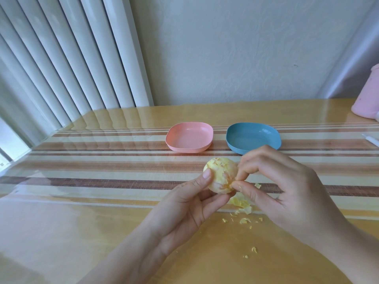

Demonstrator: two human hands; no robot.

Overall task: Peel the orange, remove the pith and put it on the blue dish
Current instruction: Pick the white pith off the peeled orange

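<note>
The table (82,232) is seen as light wood under a clear, glossy cover, in which reflections are carried. A striped cloth (102,181) of coarse weave is seen beneath that cover. The pink dish (189,138) and the blue dish (252,136) are made of smooth plastic with a soft sheen. The orange (222,175) is coated in matt, fibrous pith. The wall (235,48) is papered in a matt, embossed pattern.

Mid-frame, left hand (184,203) grips the peeled orange (220,175); right hand (287,185) pinches pith off it, blue dish (253,138) just above.
</note>
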